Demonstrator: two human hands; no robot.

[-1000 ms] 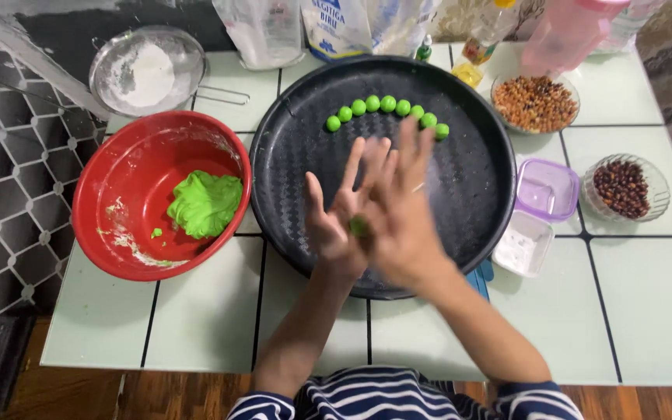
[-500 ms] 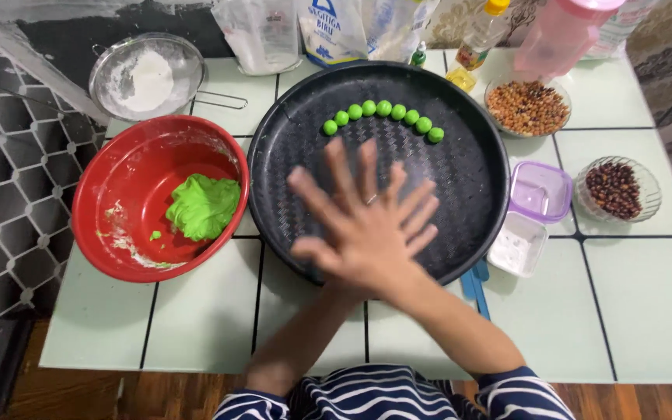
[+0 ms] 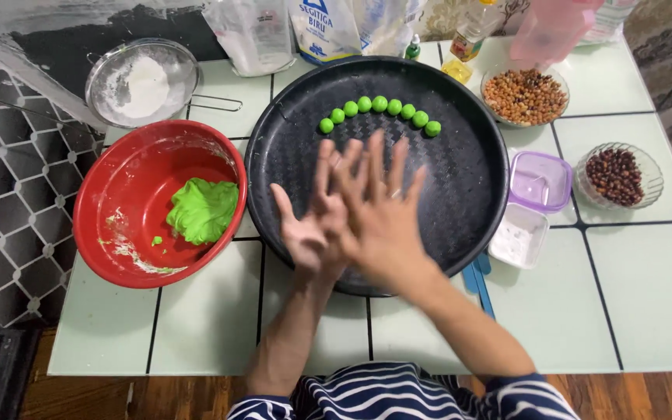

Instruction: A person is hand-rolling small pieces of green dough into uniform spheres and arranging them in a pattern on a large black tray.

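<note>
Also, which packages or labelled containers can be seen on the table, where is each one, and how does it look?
Clear plastic bag: back edge, left of centre, holds white powder.
White bag: back edge, beside the clear bag, white with blue print.
Small bottle: back, right of the black tray, clear with yellow liquid.
Pink container: back right, behind the bowl of nuts.

The right hand (image 3: 383, 222) has slid back across the left hand (image 3: 309, 229).
</note>
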